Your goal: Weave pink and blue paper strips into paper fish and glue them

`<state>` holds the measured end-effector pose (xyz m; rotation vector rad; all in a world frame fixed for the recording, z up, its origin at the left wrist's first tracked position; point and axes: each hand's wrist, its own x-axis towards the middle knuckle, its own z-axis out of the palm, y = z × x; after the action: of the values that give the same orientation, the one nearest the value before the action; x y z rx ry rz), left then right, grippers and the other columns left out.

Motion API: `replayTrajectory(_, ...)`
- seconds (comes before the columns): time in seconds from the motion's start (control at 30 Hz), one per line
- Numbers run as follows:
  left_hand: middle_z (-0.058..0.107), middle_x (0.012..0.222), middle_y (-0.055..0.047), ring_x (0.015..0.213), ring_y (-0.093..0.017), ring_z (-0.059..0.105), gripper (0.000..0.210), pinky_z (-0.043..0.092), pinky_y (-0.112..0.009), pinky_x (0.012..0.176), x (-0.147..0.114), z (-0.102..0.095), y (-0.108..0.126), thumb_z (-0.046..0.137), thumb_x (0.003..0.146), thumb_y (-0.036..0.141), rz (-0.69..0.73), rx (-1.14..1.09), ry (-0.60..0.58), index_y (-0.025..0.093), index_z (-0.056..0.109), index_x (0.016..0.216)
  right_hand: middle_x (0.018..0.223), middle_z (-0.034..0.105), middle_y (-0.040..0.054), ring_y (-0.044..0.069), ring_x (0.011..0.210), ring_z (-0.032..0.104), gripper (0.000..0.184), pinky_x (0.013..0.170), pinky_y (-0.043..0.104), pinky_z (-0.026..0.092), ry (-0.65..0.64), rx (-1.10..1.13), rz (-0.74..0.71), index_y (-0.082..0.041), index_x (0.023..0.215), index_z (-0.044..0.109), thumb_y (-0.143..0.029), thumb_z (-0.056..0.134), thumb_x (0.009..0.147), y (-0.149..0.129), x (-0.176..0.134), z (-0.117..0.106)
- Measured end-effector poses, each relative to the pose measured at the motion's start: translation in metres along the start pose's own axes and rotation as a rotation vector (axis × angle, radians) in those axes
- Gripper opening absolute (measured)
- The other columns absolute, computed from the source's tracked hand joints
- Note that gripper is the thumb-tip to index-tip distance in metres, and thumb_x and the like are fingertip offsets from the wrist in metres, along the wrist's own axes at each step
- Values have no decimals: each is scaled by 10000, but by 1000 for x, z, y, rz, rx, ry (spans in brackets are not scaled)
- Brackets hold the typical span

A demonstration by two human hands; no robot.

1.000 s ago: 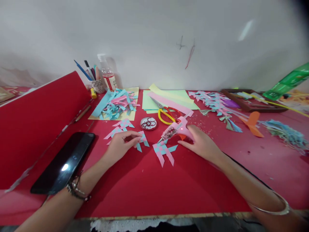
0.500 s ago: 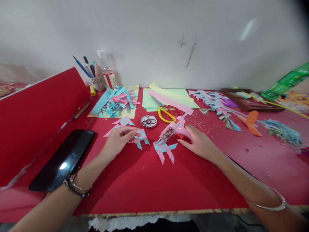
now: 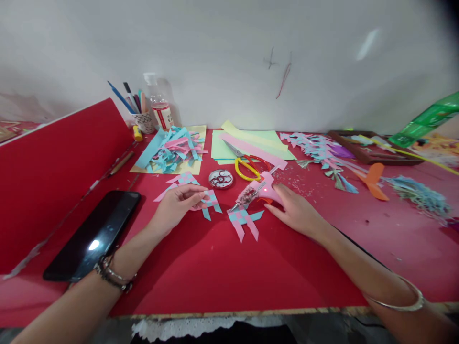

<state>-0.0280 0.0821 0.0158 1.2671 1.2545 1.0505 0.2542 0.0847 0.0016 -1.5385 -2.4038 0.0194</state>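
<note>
My left hand [image 3: 182, 204] pinches a woven pink and blue paper fish [image 3: 212, 200] by its left part, just above the red table. In my right hand [image 3: 292, 208] is a pink hot glue gun [image 3: 266, 188] with a small red light on its side. Its metal nozzle points down and left, at the top left corner of a second woven paper piece [image 3: 243, 219] lying flat. Whether the nozzle touches that paper I cannot tell. Behind my left hand lies another woven piece [image 3: 185, 178], partly covered by the fingers.
Yellow-handled scissors [image 3: 247, 168] and a small round dish [image 3: 221, 179] with dark red curls lie behind the hands. Cut strips [image 3: 175, 150] are heaped at back left. A phone [image 3: 95, 234] lies at left, a paper garland [image 3: 315, 149] at back right, a green bottle [image 3: 423, 122] far right.
Almost nothing differs. The glue gun and the hands keep their places, and the whole view has shifted very slightly.
</note>
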Motion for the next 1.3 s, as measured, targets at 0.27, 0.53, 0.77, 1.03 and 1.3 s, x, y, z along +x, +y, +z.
replayTrajectory(0.27,662,733,-12,634,-128,631,309,535,-246,617,1,-1,-1,610,671,418,43,111,-24,152,596,829,930,579,107,243,844,587,251,662,337,471,-4,-11,-8,-192,1005,426,-369,409,828,1,0,0)
replayTrajectory(0.53,655,717,-22,567,-108,589,254,472,-206,563,-3,1,2,575,720,393,219,402,-119,149,600,787,948,574,112,243,865,582,254,661,325,463,-29,-14,5,-182,1010,430,-364,408,834,-1,0,-2)
replayTrajectory(0.77,665,756,-8,610,-111,593,244,445,-195,568,-4,1,-1,519,763,399,316,614,-211,176,615,788,936,577,108,244,840,583,268,643,330,458,-3,-36,0,-186,1009,440,-387,385,839,-2,0,-2)
replayTrajectory(1.03,646,1034,19,883,-115,606,179,412,-185,746,-18,13,-2,453,841,326,620,886,-632,236,601,884,1011,563,133,251,862,579,332,636,327,467,47,-102,18,-167,1065,448,-400,375,840,-1,0,-2)
replayTrajectory(1.3,611,1124,-16,844,-118,623,227,421,-184,644,-30,27,2,386,878,269,788,1104,-665,211,605,891,1015,562,141,263,884,570,366,658,342,469,91,-132,24,-158,1093,443,-410,375,835,0,-1,-2)
